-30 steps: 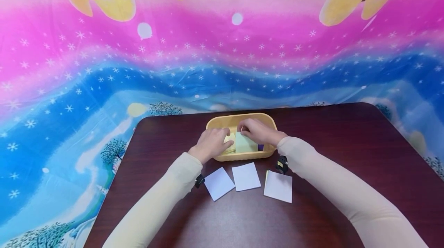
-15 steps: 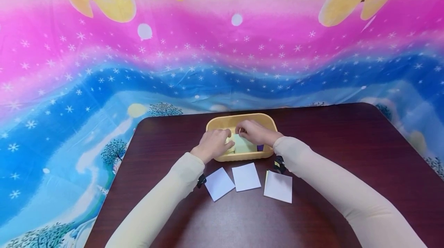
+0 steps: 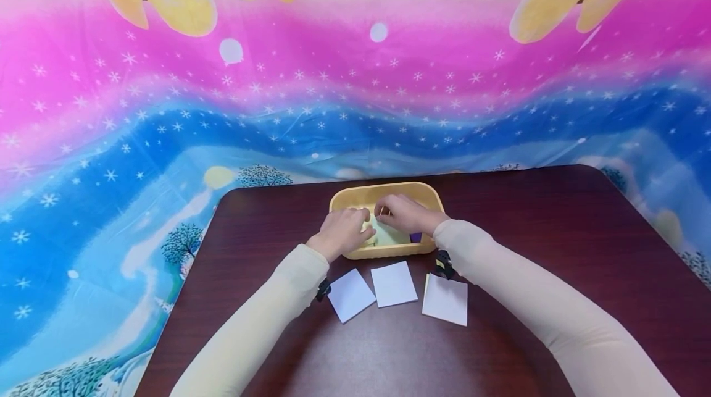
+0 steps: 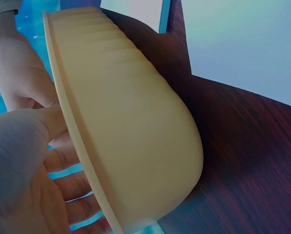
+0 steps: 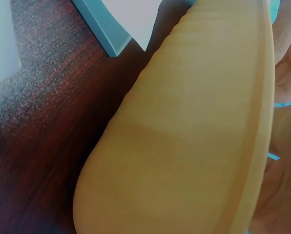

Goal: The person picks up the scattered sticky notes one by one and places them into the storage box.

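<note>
A yellow plastic basket (image 3: 389,251) stands near the table's far edge with both hands inside it. My right hand (image 3: 410,214) pinches the upper edge of a pale green sticky note pad (image 3: 392,235), which stands tilted in the basket. At the basket's left end, my left hand (image 3: 340,232) has thumb and fingers around a pale yellow sticky note pad (image 3: 367,224), mostly covered by the hand. A purple piece (image 3: 415,238) shows to the right of the green pad. In the wrist views the basket wall (image 4: 131,122) hides the fingertips and contents.
Three square pads with white faces lie in a row before the basket: left pad (image 3: 352,296), middle pad (image 3: 394,284) and right pad (image 3: 445,300), which shows a yellowish edge. The dark wooden table (image 3: 544,224) ends at a printed cloth backdrop (image 3: 355,88).
My right hand has moved slightly left and down with the green pad, which sits lower in the basket. More purple shows beside it. My left hand has barely moved.
</note>
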Demonstrator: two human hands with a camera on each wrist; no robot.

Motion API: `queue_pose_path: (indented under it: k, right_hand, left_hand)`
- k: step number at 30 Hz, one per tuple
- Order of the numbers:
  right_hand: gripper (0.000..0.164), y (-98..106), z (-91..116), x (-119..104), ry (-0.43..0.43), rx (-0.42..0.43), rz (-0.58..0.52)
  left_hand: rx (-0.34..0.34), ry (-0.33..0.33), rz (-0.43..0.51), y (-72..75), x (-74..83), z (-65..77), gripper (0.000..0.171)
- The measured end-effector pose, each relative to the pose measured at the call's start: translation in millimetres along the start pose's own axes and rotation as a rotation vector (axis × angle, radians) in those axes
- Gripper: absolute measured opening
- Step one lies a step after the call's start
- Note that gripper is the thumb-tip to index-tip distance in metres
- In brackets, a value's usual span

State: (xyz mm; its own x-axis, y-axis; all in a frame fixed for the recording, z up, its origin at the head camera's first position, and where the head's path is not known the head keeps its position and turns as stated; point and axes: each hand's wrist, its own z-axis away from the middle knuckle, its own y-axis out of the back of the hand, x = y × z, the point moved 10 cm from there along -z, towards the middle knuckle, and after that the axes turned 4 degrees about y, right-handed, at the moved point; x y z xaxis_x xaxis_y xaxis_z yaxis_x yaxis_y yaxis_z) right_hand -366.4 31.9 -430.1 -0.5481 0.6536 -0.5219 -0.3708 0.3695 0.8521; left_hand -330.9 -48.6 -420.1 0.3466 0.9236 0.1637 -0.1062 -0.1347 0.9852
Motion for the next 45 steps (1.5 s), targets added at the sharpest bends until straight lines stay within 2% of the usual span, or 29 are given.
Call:
queue_pose_path:
  k: [13, 28, 39, 45]
  right_hand:
    - [0.021, 0, 1, 0, -0.010, -0.005, 0.015]
    - [0.018, 5, 4, -2, 0.023, 0.024, 0.021]
    - [0.020, 11, 8, -8, 0.049, 0.063, 0.027]
    - [0.020, 17, 12, -14, 0.067, 0.085, 0.024]
  left_hand:
    - [-0.025, -0.004, 0.005, 0.3, 1.1, 1.6, 0.040]
    - [-0.037, 0.004, 0.009, 2.6, 0.4, 2.5, 0.042]
    - [-0.015, -0.006, -0.014, 5.7, 1.1, 1.6, 0.042]
    - [-0.002, -0.019, -0.010, 12.2, 4.7, 4.0, 0.044]
